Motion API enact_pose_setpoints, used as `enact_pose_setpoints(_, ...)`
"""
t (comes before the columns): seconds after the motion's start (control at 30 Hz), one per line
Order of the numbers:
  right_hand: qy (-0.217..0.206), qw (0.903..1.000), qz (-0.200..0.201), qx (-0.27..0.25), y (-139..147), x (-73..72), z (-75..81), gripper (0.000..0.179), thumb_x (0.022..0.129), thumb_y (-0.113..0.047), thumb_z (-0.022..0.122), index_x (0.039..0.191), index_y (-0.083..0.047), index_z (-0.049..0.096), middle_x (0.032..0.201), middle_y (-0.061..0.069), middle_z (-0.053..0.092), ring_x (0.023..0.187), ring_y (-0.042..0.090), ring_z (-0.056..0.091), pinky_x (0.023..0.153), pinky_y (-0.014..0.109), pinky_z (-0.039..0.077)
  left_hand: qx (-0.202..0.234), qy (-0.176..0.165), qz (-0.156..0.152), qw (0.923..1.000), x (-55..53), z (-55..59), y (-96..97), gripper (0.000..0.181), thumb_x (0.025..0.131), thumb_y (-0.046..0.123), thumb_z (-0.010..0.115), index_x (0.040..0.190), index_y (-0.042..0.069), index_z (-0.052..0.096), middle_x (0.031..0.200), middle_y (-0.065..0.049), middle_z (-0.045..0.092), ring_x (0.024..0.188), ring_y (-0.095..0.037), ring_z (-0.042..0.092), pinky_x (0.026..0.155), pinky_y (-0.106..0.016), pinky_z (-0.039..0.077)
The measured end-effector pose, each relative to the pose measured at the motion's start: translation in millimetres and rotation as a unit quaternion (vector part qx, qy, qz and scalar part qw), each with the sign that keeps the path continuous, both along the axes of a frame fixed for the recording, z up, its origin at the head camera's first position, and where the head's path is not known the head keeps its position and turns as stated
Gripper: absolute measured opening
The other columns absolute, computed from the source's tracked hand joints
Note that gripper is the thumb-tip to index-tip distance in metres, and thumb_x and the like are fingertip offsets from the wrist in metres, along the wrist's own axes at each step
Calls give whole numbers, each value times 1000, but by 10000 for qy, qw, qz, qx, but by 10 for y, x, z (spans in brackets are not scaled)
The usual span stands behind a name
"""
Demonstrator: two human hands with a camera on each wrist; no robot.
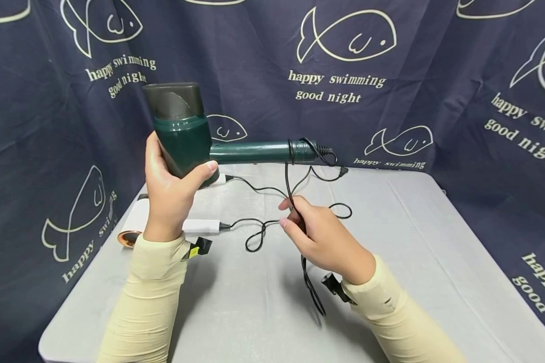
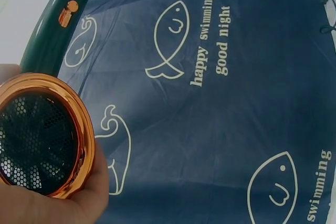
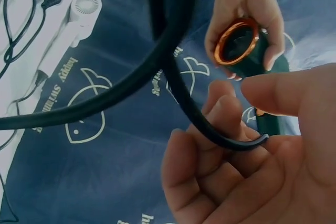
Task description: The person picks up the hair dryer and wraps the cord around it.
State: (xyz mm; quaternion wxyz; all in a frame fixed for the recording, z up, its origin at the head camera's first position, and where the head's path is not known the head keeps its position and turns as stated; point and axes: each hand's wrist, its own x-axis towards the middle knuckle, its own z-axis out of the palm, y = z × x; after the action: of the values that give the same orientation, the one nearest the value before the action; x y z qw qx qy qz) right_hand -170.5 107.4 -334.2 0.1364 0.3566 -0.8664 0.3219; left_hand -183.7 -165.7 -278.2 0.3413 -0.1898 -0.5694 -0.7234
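My left hand (image 1: 167,189) grips the barrel of a dark green hair dryer (image 1: 181,143) above the table. Its grey nozzle (image 1: 174,101) points up, and its handle (image 1: 250,152) stretches to the right. In the left wrist view the copper-rimmed mesh end (image 2: 39,135) rests against the palm. A few turns of black cord (image 1: 291,151) go round the handle's end. Right of centre, below the handle, my right hand (image 1: 329,239) holds this cord (image 3: 105,103) in curled fingers, and a loop hangs beneath.
Behind my left hand lies a white hair dryer (image 1: 202,226) with a copper rim. Another white handle (image 1: 220,179) shows farther back, partly hidden. Their black cords (image 1: 254,247) spread over the grey table (image 1: 236,312), with a plug (image 1: 343,171) near the back. A fish-print curtain (image 1: 254,60) surrounds the table.
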Motion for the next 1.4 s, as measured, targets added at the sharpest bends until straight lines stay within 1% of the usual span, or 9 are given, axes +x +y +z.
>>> enact_pose_setpoints(0.13,46,10000,48,20,5,58,32,17,102,-21,60,119,-18,57,68,-16,48,53,3,43,56,23,43,-71,25,138,9999,3,11,27,77,72,-11,79,141,7,50,128,-11,60,109,-27,61,89,-31,53)
enact_pose_setpoints(0.4,246,9997,2,69,10,146,99,18,101,-20,62,119,-18,58,67,-17,45,51,1,39,53,22,41,-227,75,368,9990,-4,4,64,79,71,-11,80,142,7,49,129,-10,60,112,-28,60,91,-31,52)
enact_pose_setpoints(0.63,233,9997,90,-54,34,207,152,20,102,-22,61,122,-18,59,69,-17,48,53,-1,41,54,21,42,-280,224,472,9982,-23,4,74,82,69,-12,79,142,7,49,130,-10,60,114,-28,59,93,-30,51)
enact_pose_setpoints(0.87,227,9996,73,-181,48,241,178,25,101,-23,63,126,-16,60,73,-17,52,53,-2,42,53,20,42,-531,480,816,9941,-54,-29,66,85,68,-9,82,145,6,48,135,-8,59,118,-28,57,96,-32,50)
enact_pose_setpoints(1.1,278,9992,144,-265,56,257,200,33,99,-22,67,130,-14,59,73,-18,52,55,-2,43,55,17,43,-498,538,914,9931,-87,-60,76,85,68,-9,82,144,6,48,131,-8,60,115,-27,58,94,-32,50)
enact_pose_setpoints(1.27,176,9988,250,-372,68,282,224,37,99,-20,68,134,-13,58,77,-17,57,52,-4,44,51,15,42,-622,545,919,9923,-95,-70,85,86,68,-8,83,145,5,47,133,-8,59,117,-26,56,94,-32,49)
enact_pose_setpoints(1.4,240,9972,421,-568,93,301,243,39,98,-15,68,135,-12,57,81,-14,60,52,-4,45,50,13,41,-798,516,904,9914,-92,-73,79,87,69,-7,84,146,7,48,135,-7,58,118,-25,56,95,-31,48)
